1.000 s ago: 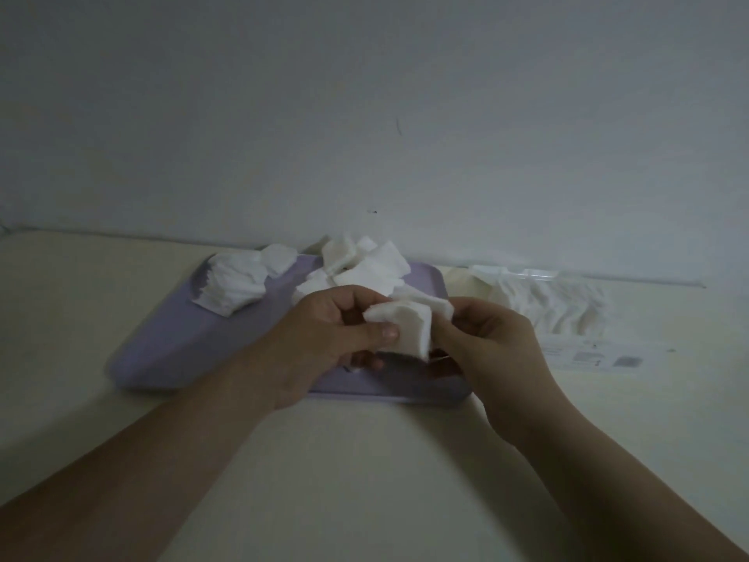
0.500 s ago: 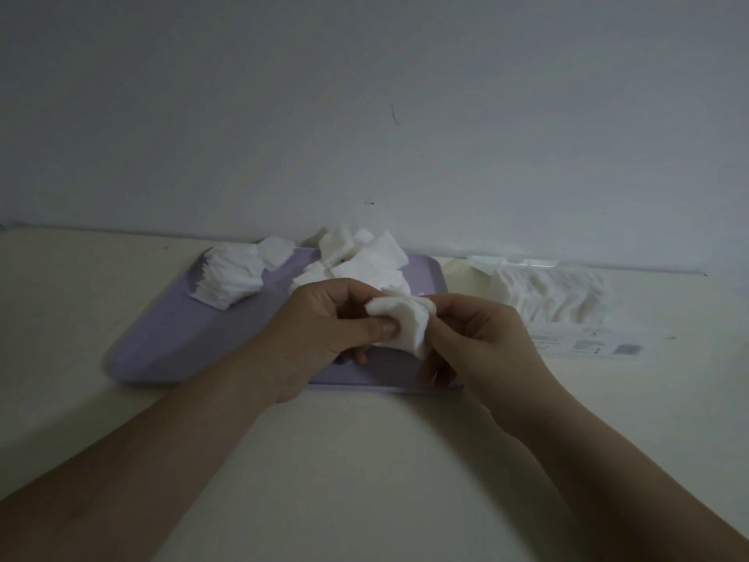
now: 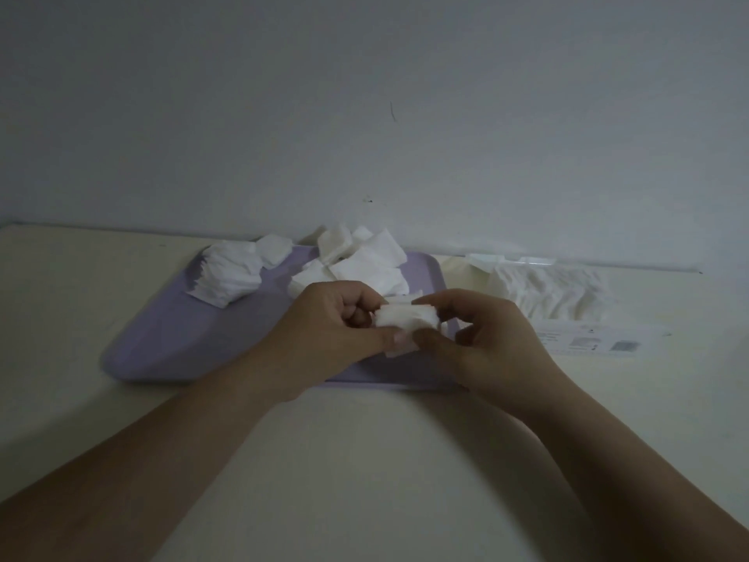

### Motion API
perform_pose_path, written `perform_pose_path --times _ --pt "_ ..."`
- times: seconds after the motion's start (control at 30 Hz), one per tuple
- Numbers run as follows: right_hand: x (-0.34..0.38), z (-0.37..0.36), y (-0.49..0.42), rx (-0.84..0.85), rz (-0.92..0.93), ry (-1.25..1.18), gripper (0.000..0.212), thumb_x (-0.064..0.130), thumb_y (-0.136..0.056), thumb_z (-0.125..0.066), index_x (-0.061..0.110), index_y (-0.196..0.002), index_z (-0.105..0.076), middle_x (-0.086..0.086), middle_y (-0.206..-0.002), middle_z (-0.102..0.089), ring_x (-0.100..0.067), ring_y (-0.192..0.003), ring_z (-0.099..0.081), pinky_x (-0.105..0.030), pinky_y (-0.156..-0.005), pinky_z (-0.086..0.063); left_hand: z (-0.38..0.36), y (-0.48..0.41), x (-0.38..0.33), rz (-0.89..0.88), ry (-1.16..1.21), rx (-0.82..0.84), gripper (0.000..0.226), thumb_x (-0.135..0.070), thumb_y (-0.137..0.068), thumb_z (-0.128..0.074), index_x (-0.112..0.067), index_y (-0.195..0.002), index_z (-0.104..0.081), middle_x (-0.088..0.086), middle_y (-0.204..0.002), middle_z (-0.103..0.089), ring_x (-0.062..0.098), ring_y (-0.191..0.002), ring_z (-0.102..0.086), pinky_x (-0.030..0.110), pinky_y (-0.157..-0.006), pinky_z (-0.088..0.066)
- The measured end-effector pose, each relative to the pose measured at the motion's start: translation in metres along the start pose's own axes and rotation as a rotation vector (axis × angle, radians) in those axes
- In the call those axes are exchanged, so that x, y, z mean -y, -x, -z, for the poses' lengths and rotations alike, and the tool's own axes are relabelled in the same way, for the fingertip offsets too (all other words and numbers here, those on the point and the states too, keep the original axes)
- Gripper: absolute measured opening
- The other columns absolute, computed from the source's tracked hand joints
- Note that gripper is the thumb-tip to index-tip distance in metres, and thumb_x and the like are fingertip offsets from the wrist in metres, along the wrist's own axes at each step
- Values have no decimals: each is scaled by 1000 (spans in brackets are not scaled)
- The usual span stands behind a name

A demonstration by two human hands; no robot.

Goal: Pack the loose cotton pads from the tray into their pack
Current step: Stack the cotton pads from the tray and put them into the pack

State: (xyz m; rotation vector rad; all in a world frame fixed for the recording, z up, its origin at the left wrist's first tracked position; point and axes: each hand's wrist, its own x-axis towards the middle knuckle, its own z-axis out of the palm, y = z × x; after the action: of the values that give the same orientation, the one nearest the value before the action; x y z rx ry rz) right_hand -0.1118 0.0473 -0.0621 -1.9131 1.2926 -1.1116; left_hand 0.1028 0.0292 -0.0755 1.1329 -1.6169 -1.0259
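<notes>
Nearest the camera, both forearms are being stretched over the pale bench [image 3: 364, 460] toward the lilac tray [image 3: 182, 342]. Just above the tray's near edge, a small stack of pads [image 3: 405, 318] is being held btw. the two hands. One end is being clamped by the left hand [image 3: 336, 330], thumb laid along the stack's lower edge & fingers curled over. The other end is being pinched by the right hand [image 3: 490, 342]. So both grips are being closed on the same stack; neither is apart.

Step in hand, as judged: gathered pads are being squared up into a tidy block before packing.

On the tray's far-middle part, a loose heap of pads [image 3: 364, 257] is being left for later rounds. At the tray's far-left corner, a fanned pile [image 3: 227, 273] is lying w/ a pad or two propped beside it. Just right of the tray's far-right corner, the clear pack [image 3: 547, 290] is lying on the bench, apparently part-filled already, w/ a printed label strip [image 3: 587, 344] on its near side. Behind the tray, only a plain wall is being shown.

Next move, prob.: the block is to be carried right of the tray & slid into the pack. One hand will likely be needed to hold the mouth open, though the mouth can't be made out here. Firm squeeze is being called for, since soft pads fan out & snag easily.
</notes>
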Motion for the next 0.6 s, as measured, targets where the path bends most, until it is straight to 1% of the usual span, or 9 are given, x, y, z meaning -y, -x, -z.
perform_pose_path --times 0.07,0.1,0.17,0.3,0.37,0.43,0.47,0.53,0.6 --pt "-3 1 0 -1 34 123 40 14 -86 -75 40 -117 -71 20 -90 -73 -7 -52 -61 -13 -60 -43 -1 1 -1 23 -97 44 18 -12 -76 -89 -17 -81 -72 0 -60 -52 9 -58 -42 18 -53 -34" --pt "-4 1 1 6 59 141 44 13 -87 -74 42 -121 -71 24 -91 -72 -2 -53 -60 -9 -60 -41 -1 2 -2 35 -124 67 19 -11 -77 -88 -18 -80 -70 -4 -57 -50 8 -55 -40 19 -52 -32" --pt "-5 -2 2 8 160 209 40 12 -90 -72 36 -121 -74 28 -84 -69 7 -59 -59 -7 -60 -38 0 1 -3 41 -152 76 18 -12 -79 -86 -19 -83 -70 -9 -53 -48 7 -52 -38 20 -52 -32" --pt "-10 -6 -1 -21 333 339 29 16 -96 -68 33 -118 -77 15 -95 -71 7 -70 -58 -17 -63 -45 4 -2 -6 59 -141 41 17 -15 -82 -84 -23 -90 -71 -4 -56 -55 14 -51 -46 28 -54 -42" --pt "-10 -7 -1 -18 346 336 27 16 -97 -68 31 -117 -78 14 -95 -71 6 -70 -58 -14 -63 -43 4 -1 -8 45 -155 59 15 -13 -84 -82 -20 -91 -71 -5 -57 -55 12 -51 -49 30 -52 -48" --pt "-8 -8 0 -31 320 296 26 15 -95 -70 28 -117 -78 17 -94 -72 8 -70 -59 -7 -65 -38 3 0 -8 35 -157 73 14 -12 -85 -81 -18 -93 -73 -5 -58 -52 10 -52 -49 27 -51 -51" --pt "-7 -7 1 -31 265 255 27 16 -94 -72 28 -118 -77 23 -90 -71 11 -69 -59 -5 -65 -38 3 0 -8 31 -151 75 13 -10 -85 -81 -17 -93 -73 -4 -58 -51 10 -52 -49 25 -50 -51" --pt "-6 -6 1 -12 113 142 32 19 -91 -77 30 -121 -74 37 -69 -62 13 -60 -57 -3 -61 -38 6 2 -13 6 -134 73 13 -6 -86 -80 -14 -94 -74 0 -60 -50 11 -52 -50 22 -49 -49" --pt "-6 -6 1 5 57 87 23 19 -88 -78 30 -109 -77 34 -57 -59 5 -48 -54 -5 -55 -38 9 2 -21 -3 -92 61 12 -2 -88 -76 -9 -97 -73 5 -62 -57 13 -50 -52 17 -45 -43"
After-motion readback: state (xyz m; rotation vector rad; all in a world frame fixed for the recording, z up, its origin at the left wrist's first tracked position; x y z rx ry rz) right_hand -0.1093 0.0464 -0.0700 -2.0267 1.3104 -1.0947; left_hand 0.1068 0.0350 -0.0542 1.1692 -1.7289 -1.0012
